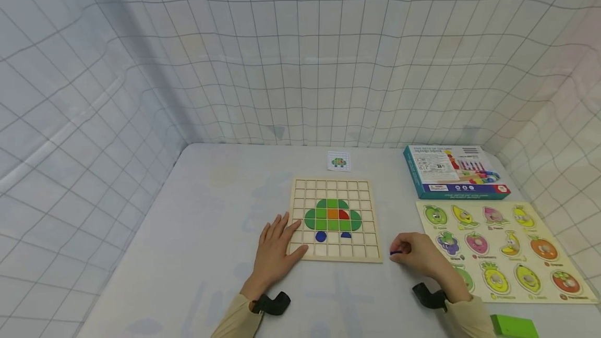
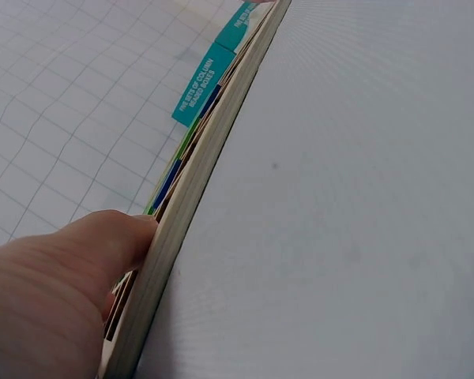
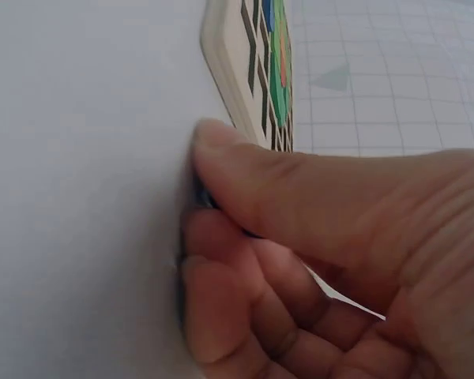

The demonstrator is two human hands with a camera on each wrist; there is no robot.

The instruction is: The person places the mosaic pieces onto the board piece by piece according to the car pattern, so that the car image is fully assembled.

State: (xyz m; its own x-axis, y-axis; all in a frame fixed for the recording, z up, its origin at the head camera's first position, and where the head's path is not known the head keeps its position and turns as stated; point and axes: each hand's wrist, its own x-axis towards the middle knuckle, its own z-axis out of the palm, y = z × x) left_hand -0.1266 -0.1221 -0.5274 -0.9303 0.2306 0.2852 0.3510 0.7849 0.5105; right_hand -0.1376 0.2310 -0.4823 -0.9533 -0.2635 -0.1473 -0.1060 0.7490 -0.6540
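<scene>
A wooden grid board [image 1: 368,252] lies in the middle of the table in the head view. Its cells hold a figure of green tiles [image 1: 333,204], an orange tile [image 1: 333,214] and a red tile [image 1: 344,214]. Below these sit a blue round [image 1: 321,236] and a blue half-round piece [image 1: 346,235]. My left hand [image 1: 274,252] rests with spread fingers on the board's left edge, its thumb at the near left corner. Right of the board, low at the table, my right hand [image 1: 418,251] pinches a small dark blue piece [image 1: 396,252] between thumb and fingers, which hide most of it.
A small pattern card [image 1: 339,161] lies behind the board. At the back right is a teal-edged box [image 1: 457,171], with a fruit puzzle board [image 1: 507,254] in front of it, partly behind my right wrist. A green block [image 1: 514,326] stands at the near right.
</scene>
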